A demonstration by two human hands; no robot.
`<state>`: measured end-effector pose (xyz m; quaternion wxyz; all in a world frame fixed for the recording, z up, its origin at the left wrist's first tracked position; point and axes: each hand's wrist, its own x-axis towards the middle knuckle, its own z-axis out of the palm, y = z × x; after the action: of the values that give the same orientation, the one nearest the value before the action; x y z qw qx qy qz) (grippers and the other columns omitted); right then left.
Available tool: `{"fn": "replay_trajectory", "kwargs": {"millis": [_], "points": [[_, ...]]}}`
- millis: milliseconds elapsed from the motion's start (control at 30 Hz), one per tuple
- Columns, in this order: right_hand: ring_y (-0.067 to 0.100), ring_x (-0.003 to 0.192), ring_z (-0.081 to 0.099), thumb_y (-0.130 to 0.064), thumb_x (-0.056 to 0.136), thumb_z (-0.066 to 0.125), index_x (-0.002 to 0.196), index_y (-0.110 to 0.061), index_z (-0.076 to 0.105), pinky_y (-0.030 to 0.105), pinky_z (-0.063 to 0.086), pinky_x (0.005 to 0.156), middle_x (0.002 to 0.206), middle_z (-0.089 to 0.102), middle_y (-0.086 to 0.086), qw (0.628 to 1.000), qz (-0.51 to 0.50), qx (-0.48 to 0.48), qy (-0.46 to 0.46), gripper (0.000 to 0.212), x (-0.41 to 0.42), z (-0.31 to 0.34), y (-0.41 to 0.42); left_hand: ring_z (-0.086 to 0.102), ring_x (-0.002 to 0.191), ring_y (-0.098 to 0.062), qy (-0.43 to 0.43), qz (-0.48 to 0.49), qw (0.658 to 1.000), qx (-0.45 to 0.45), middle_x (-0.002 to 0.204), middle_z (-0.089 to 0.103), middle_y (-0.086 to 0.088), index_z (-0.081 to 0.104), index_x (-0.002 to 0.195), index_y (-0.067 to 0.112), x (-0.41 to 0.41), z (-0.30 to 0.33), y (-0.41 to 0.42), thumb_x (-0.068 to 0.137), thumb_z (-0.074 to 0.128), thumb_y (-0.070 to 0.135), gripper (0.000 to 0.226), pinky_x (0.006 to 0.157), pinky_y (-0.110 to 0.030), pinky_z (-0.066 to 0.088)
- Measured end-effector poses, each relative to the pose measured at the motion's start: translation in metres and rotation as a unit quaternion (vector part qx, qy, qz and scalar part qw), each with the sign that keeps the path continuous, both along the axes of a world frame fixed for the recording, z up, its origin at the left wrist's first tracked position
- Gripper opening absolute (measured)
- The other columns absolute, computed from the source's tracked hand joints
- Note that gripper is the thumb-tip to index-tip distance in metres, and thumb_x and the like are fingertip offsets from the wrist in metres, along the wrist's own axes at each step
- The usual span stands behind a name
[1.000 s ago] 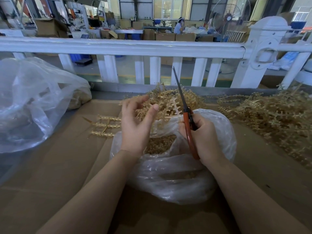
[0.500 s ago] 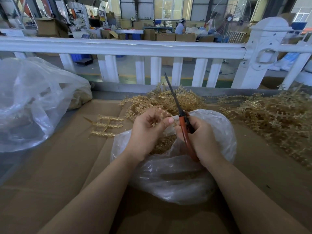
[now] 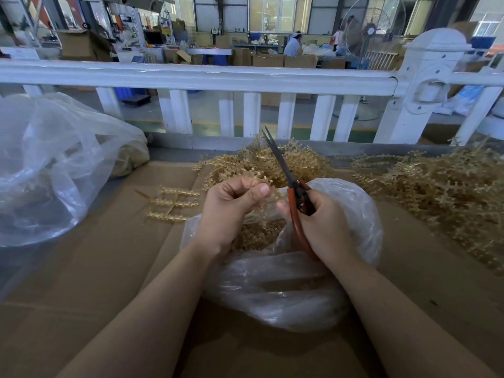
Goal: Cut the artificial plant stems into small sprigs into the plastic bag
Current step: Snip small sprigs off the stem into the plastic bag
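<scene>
A clear plastic bag (image 3: 294, 290) lies open on the cardboard-covered table, with small golden sprigs (image 3: 256, 236) inside. My left hand (image 3: 229, 211) pinches a golden plant stem (image 3: 259, 178) above the bag's mouth. My right hand (image 3: 319, 225) grips orange-handled scissors (image 3: 293, 205); their blades are together and point up and away. A heap of golden stems (image 3: 245, 162) lies just behind the bag.
A larger heap of golden stems (image 3: 441, 186) covers the table's right side. One loose stem (image 3: 171, 203) lies left of the bag. A big clear bag (image 3: 49, 170) sits at the far left. A white railing (image 3: 207, 77) runs behind the table.
My left hand went from open over the heap to pinching a stem and drew it back over the bag. The scissors tilted left and lower, closer to the left hand.
</scene>
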<state>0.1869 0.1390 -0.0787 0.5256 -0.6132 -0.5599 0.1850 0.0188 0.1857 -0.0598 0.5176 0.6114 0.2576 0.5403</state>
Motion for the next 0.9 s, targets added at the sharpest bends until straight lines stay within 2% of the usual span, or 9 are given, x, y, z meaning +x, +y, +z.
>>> {"fn": "replay_trajectory", "kwargs": {"millis": [67, 167, 233, 300, 433, 567, 733, 800, 900], "points": [[-0.006, 0.077, 0.066, -0.062, 0.077, 0.072, 0.094, -0.040, 0.066, 0.014, 0.048, 0.063, 0.081, 0.069, -0.031, 1.000, -0.004, -0.006, -0.017, 0.029, -0.0006, 0.0002, -0.0015, 0.062, 0.073, -0.013, -0.004, -0.015, 1.000, -0.009, 0.076, 0.070, -0.003, 0.072, 0.082, 0.011, -0.0010, -0.0015, 0.0011, 0.084, 0.069, 0.019, 0.009, 0.072, -0.026, 0.055], [-0.007, 0.082, 0.065, -0.078, 0.066, 0.062, 0.100, -0.041, 0.066, 0.015, 0.047, 0.067, 0.087, 0.069, -0.028, 0.999, 0.002, 0.002, -0.038, 0.050, -0.0017, 0.0014, -0.0043, 0.058, 0.066, -0.003, -0.001, -0.002, 1.000, 0.001, 0.070, 0.067, 0.008, 0.069, 0.088, 0.005, 0.0001, -0.0014, 0.0015, 0.091, 0.064, 0.012, 0.009, 0.064, -0.015, 0.048], [-0.006, 0.086, 0.063, -0.073, 0.071, 0.066, 0.103, -0.036, 0.066, 0.013, 0.046, 0.069, 0.088, 0.070, -0.021, 0.998, -0.001, 0.008, -0.067, 0.049, -0.0005, 0.0008, -0.0040, 0.055, 0.062, 0.001, 0.007, 0.015, 1.000, 0.013, 0.068, 0.065, 0.011, 0.068, 0.089, 0.007, 0.0005, -0.0011, 0.0022, 0.095, 0.061, 0.009, 0.010, 0.061, -0.012, 0.045], [-0.004, 0.087, 0.062, -0.070, 0.074, 0.065, 0.105, -0.034, 0.065, 0.014, 0.044, 0.070, 0.091, 0.068, -0.019, 0.994, -0.007, 0.010, -0.105, 0.048, 0.0007, -0.0001, -0.0032, 0.059, 0.068, 0.002, 0.010, 0.027, 0.999, 0.022, 0.072, 0.067, 0.012, 0.068, 0.093, 0.006, 0.0007, -0.0012, 0.0031, 0.097, 0.059, 0.007, 0.010, 0.066, -0.012, 0.046], [-0.002, 0.089, 0.060, -0.074, 0.074, 0.062, 0.110, -0.038, 0.059, 0.012, 0.043, 0.072, 0.093, 0.064, -0.022, 0.987, -0.013, 0.008, -0.158, 0.051, 0.0007, -0.0011, -0.0042, 0.056, 0.068, 0.001, 0.005, 0.049, 0.998, 0.042, 0.075, 0.064, 0.012, 0.062, 0.096, -0.008, 0.0007, -0.0001, 0.0037, 0.098, 0.057, 0.006, 0.015, 0.067, -0.011, 0.045], [0.000, 0.086, 0.061, -0.077, 0.073, 0.057, 0.111, -0.032, 0.061, 0.012, 0.046, 0.072, 0.093, 0.066, -0.016, 0.979, -0.006, 0.019, -0.203, 0.059, 0.0010, -0.0009, -0.0054, 0.060, 0.071, 0.000, 0.005, 0.045, 0.998, 0.042, 0.076, 0.067, 0.012, 0.063, 0.092, 0.000, -0.0016, 0.0036, 0.0040, 0.098, 0.053, -0.001, 0.012, 0.070, -0.012, 0.046], [0.004, 0.084, 0.061, -0.079, 0.073, 0.056, 0.109, -0.028, 0.062, 0.012, 0.047, 0.069, 0.092, 0.067, -0.014, 0.974, -0.018, 0.030, -0.225, 0.062, 0.0007, -0.0008, -0.0057, 0.066, 0.092, -0.017, -0.002, 0.049, 0.998, 0.029, 0.098, 0.070, -0.012, 0.066, 0.101, -0.007, -0.0010, 0.0028, 0.0042, 0.097, 0.053, -0.001, 0.015, 0.084, -0.025, 0.051], [0.005, 0.082, 0.062, -0.080, 0.073, 0.055, 0.105, -0.027, 0.062, 0.018, 0.052, 0.069, 0.089, 0.067, -0.012, 0.972, -0.026, 0.034, -0.232, 0.063, 0.0008, -0.0013, -0.0061, 0.066, 0.087, -0.011, 0.000, 0.047, 0.999, 0.028, 0.094, 0.071, -0.006, 0.065, 0.102, -0.008, -0.0011, 0.0025, 0.0039, 0.097, 0.052, -0.003, 0.015, 0.080, -0.020, 0.050], [0.005, 0.079, 0.063, -0.083, 0.073, 0.053, 0.102, -0.028, 0.062, 0.017, 0.052, 0.067, 0.086, 0.067, -0.013, 0.969, -0.036, 0.037, -0.243, 0.063, 0.0006, -0.0017, -0.0065, 0.058, 0.063, 0.007, 0.012, 0.036, 0.999, 0.038, 0.069, 0.066, 0.017, 0.063, 0.099, -0.006, -0.0012, 0.0023, 0.0034, 0.098, 0.048, -0.006, 0.015, 0.064, -0.006, 0.042]]}}
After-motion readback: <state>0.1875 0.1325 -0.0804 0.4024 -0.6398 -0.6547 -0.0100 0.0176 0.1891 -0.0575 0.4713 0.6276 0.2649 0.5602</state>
